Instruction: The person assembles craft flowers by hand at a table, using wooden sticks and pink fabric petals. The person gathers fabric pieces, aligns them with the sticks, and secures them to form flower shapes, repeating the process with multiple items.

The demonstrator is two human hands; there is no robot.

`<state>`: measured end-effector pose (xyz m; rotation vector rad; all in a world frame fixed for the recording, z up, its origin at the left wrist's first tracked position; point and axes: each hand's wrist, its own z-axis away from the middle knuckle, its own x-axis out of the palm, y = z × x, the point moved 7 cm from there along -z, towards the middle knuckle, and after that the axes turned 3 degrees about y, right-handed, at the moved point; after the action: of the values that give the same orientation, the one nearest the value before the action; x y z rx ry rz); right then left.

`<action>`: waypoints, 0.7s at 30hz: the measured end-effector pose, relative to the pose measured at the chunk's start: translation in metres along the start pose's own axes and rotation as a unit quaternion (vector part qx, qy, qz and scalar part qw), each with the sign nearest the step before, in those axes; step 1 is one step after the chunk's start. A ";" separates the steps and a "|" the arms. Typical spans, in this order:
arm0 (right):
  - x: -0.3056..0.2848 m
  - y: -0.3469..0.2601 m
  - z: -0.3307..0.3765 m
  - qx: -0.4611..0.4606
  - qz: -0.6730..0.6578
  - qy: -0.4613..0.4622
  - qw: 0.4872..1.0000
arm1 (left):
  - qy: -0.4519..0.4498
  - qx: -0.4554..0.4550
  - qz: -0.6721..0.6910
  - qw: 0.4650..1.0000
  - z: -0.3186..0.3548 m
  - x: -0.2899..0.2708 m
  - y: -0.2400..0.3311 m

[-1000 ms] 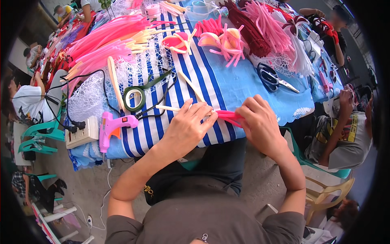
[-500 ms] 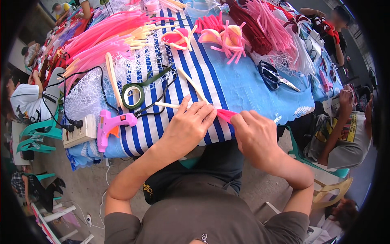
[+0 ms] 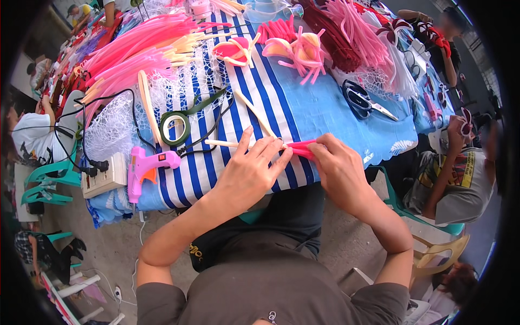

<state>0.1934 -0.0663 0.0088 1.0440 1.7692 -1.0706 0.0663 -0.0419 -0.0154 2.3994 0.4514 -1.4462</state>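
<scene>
Near the table's front edge, my left hand (image 3: pixel 250 163) is closed at the fingertips round the spot where the cream fuzzy stems (image 3: pixel 253 112) meet bright pink stems (image 3: pixel 301 148). Two cream lengths stick out beyond its fingers, one pointing away and one to the left. My right hand (image 3: pixel 340 163) pinches the other end of the pink stems, which run as a short bundle between both hands. The exact join is hidden under my left fingers. Left of my hands lie a green tape roll (image 3: pixel 175 129) and a pink glue gun (image 3: pixel 147 168).
A power strip (image 3: pixel 106 177) with black cords stands at the left edge. Scissors (image 3: pixel 368 102) lie to the right. Bundles of pink stems (image 3: pixel 146 40) and finished petal shapes (image 3: pixel 307 49) fill the far side. People sit at both sides.
My right hand has turned and shifted slightly right, its fingers further up the pink stems. The pink pieces now show as separate strands. My left hand stays nearly in place.
</scene>
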 end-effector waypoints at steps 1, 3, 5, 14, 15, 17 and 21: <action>0.000 0.000 0.000 0.003 -0.007 -0.005 1.000 | -0.004 -0.001 -0.002 1.000 -0.001 0.000 0.000; 0.000 -0.002 -0.002 0.008 -0.022 -0.018 1.000 | -0.013 -0.005 -0.005 1.000 -0.001 0.001 0.000; -0.001 0.001 -0.002 0.013 -0.047 -0.027 0.998 | -0.029 -0.011 -0.006 1.000 -0.003 0.001 0.000; 0.006 0.014 -0.016 0.020 -0.032 -0.093 0.995 | -0.055 -0.005 -0.019 0.998 -0.004 -0.001 0.003; 0.008 0.012 -0.017 0.015 -0.017 -0.101 0.995 | -0.056 -0.005 -0.018 0.998 -0.004 -0.002 0.003; 0.009 0.009 -0.019 0.019 0.015 -0.120 0.992 | -0.052 0.002 -0.017 0.998 -0.005 -0.002 0.004; 0.005 0.004 -0.025 -0.018 0.048 -0.063 0.997 | -0.038 0.000 0.001 0.999 -0.005 -0.004 0.002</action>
<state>0.1900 -0.0407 0.0118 1.0073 1.6169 -1.0178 0.0693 -0.0425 -0.0099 2.3338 0.4301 -1.5312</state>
